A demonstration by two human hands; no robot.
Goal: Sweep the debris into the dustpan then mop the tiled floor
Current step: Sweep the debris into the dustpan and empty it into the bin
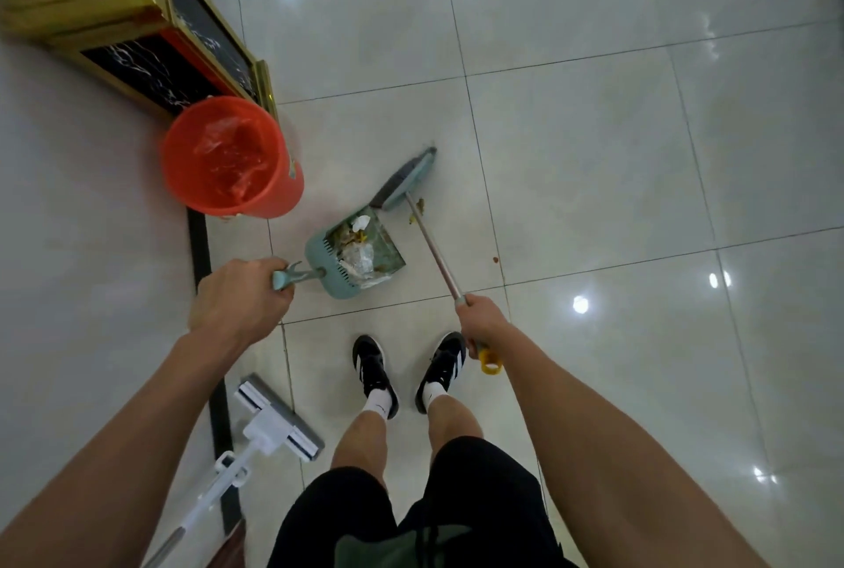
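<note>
Mop (274,419) handle cut off at bottom edge; floor debris (419,210) too small to identify.

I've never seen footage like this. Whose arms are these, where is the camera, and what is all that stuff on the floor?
There is no machine here: the camera sits on a person's head and looks down, so you see their own arms, legs and shoes. The left hand grips the handle of a pale green dustpan, which already holds scraps and crumpled paper. The right hand grips the pole of a broom, whose head rests on the tiled floor just beyond the dustpan. A few bits of debris lie by the pole. An orange bucket lined with a plastic bag stands to the left, and a flat mop waits near the feet.
</note>
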